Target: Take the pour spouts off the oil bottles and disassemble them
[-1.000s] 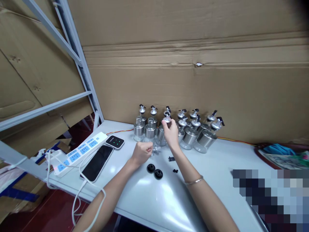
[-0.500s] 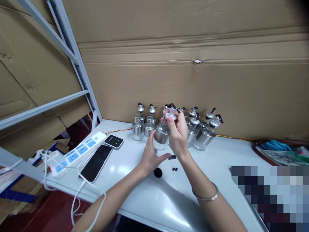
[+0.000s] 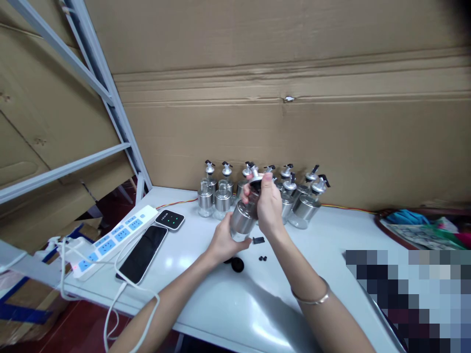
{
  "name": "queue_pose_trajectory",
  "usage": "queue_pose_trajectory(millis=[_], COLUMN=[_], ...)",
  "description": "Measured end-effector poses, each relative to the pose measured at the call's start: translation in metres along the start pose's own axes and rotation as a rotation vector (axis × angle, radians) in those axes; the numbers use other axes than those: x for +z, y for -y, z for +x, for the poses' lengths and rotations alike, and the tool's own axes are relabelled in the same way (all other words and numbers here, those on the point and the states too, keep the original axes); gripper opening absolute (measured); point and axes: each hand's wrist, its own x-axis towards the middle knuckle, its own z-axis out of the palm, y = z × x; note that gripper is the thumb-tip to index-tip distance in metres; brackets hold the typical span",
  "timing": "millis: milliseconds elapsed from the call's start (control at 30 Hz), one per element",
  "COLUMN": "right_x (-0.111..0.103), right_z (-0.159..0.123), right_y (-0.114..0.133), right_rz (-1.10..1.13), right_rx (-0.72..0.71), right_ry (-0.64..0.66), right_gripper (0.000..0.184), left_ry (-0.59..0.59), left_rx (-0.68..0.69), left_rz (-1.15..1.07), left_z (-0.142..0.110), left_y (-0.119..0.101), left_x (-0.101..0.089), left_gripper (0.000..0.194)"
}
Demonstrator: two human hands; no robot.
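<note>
A glass bottle (image 3: 243, 219) with a silver metal sleeve is tilted above the table, its top leaning right. My left hand (image 3: 222, 241) is closed around its lower part. At the neck, my right hand (image 3: 270, 206) grips a silver pour spout (image 3: 254, 177) with a black collar; fingers hide whether it is fully seated. Below the hands lie a round black part (image 3: 237, 264), a pair of tiny black pieces (image 3: 262, 258) and a flat black piece (image 3: 258, 240). Behind stand several similar bottles (image 3: 305, 208) with spouts, and two bottles (image 3: 222, 200) without spouts in front at left.
On the left lie a white power strip (image 3: 117, 238), a phone (image 3: 143, 254) with a white cable, and a small device (image 3: 170, 219) with green lights. A metal shelf frame (image 3: 123, 132) rises at left. Cardboard (image 3: 221, 122) forms the back. A tray (image 3: 382, 228) holds cloth items at right.
My left hand has closed on the bottle and lifted it off the table, tilting it. The spout in my right hand has come down onto the bottle's neck. The view has shifted slightly.
</note>
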Motion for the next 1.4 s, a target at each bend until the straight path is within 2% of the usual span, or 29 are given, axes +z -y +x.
queue_pose_trajectory(millis=[67, 133, 233, 300, 367, 467, 567, 667, 800, 933, 1000, 1067, 1133, 1200, 1300, 1400], right_x=[0.001, 0.0, -0.003, -0.006, -0.009, -0.011, -0.013, -0.014, -0.015, -0.015, -0.016, -0.017, -0.019, -0.021, -0.025, -0.03], right_z=[0.001, 0.001, 0.001, 0.0, -0.001, -0.003, -0.005, -0.006, -0.006, -0.003, -0.002, -0.001, 0.0, 0.002, 0.005, 0.009], right_y=[0.0, -0.001, -0.003, -0.002, 0.001, 0.008, 0.015, 0.017, 0.013, 0.011, 0.011, 0.01, 0.008, 0.005, -0.002, -0.012], right_rz=[0.014, -0.009, -0.19, -0.4, -0.605, -0.797, -0.878, -0.922, -0.856, -0.742, -0.721, -0.719, -0.756, -0.817, -0.916, -1.033], right_rx=[0.045, 0.025, -0.217, -0.397, -0.462, -0.442, -0.439, -0.424, -0.334, -0.262, -0.267, -0.277, -0.284, -0.293, -0.311, -0.329], right_ry=[-0.035, -0.063, -0.11, -0.063, 0.024, 0.09, 0.111, 0.083, 0.007, 0.021, -0.003, -0.034, -0.052, -0.044, -0.024, -0.03], right_gripper=[0.045, 0.045, 0.035, 0.032, 0.038, 0.031, 0.023, 0.02, 0.024, 0.025, 0.024, 0.024, 0.024, 0.023, 0.02, 0.017], left_ry=[-0.012, -0.005, -0.035, -0.087, -0.122, -0.163, -0.21, -0.251, -0.308, -0.343, -0.339, -0.341, -0.385, -0.433, -0.42, -0.366], left_rx=[0.008, 0.0, -0.038, -0.058, -0.054, -0.037, -0.013, 0.044, 0.095, 0.217, 0.317, 0.377, 0.306, 0.126, -0.093, -0.138], left_rz=[0.045, 0.043, 0.016, -0.001, 0.0, 0.092, 0.189, 0.194, 0.175, 0.251, 0.338, 0.44, 0.517, 0.531, 0.444, 0.345], left_z=[0.0, 0.0, 0.001, 0.001, 0.002, 0.003, 0.004, 0.005, 0.005, 0.009, 0.012, 0.017, 0.021, 0.025, 0.029, 0.031], left_y=[0.001, 0.001, 0.002, 0.003, 0.005, 0.01, 0.015, 0.021, 0.026, 0.029, 0.03, 0.031, 0.035, 0.041, 0.056, 0.071], left_x=[-0.001, -0.001, -0.001, -0.002, -0.004, -0.008, -0.011, -0.013, -0.013, -0.018, -0.022, -0.027, -0.031, -0.035, -0.038, -0.039], left_gripper=[0.052, 0.053, 0.056, 0.057, 0.056, 0.06, 0.068, 0.068, 0.063, 0.054, 0.056, 0.067, 0.086, 0.102, 0.107, 0.109])
